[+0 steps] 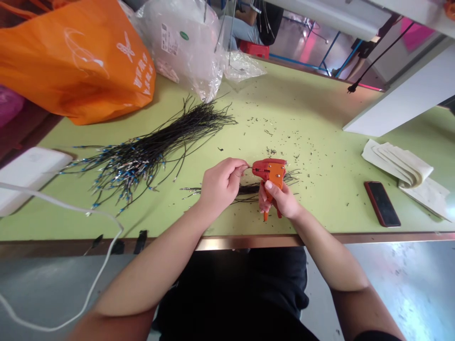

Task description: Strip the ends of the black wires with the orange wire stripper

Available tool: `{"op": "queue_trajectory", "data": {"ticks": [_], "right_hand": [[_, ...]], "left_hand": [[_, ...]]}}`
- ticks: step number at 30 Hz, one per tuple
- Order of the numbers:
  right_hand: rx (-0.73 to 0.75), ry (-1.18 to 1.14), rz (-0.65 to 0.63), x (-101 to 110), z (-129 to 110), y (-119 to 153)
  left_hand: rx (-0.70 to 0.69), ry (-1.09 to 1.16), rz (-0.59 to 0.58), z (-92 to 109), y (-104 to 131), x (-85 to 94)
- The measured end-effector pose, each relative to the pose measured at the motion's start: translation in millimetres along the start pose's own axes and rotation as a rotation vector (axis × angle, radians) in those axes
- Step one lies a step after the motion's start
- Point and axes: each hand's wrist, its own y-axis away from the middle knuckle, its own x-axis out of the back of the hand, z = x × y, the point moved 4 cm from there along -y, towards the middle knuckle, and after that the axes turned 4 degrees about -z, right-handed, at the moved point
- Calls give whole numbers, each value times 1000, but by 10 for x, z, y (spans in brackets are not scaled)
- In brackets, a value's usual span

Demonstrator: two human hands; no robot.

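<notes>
Your hands work just inside the near edge of the table, and your forearms cross over that edge. Your left hand pinches a wire between thumb and finger, and the wire's tip meets the nose of the stripper. Your right hand is wrapped around the stripper's grips, which point down toward you; the nose faces left. The stripper is a little above the tabletop, over a small bundle that lies crosswise beneath both hands.

To your right, a stretch of table separates your right hand from the phone, with folded sheets just beyond it. Ahead, the room to move runs up to the far edge, between the plastic bag and the white panel. On your left, the big bundle hems you in, its blue-marked ends toward the white box. The orange bag fills the far left corner, and a white cord loops over the near edge.

The top is pale green, sprinkled with dark scraps beyond the stripper. A plug hangs near the panel. Past the table, a person sits on a red stool.
</notes>
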Motion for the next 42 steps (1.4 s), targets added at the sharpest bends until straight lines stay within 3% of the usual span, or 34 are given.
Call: {"op": "queue_trajectory", "data": {"ticks": [5,8,11,13,15,17,20,26,35,42], "right_hand": [[63,-27,62,4,25,-31],[53,-31,36,-1,53,-69],[77,-35,-18,41,6,-80],[149,-66,-16,121,-97,-59],[275,-139,109,261,-237,-15],[356,-182,239,379,-337,30],[367,-162,285,410,-354,37],[264,-45,94,177,-133,-80],[181,-53,35,109,-13,-145],[99,-21,153,197,179,-161]], "left_hand": [[17,-8,-2,9,-15,-19],[-14,3,32,8,-16,-28],[-45,15,107,-66,-24,28],[17,41,222,-187,-39,134],[110,54,362,-310,-52,256],[127,35,412,-347,-67,315],[13,-52,319,-218,-76,245],[-241,-206,193,91,11,17],[-290,-314,169,172,26,-54],[-321,-365,133,247,69,-154]]}}
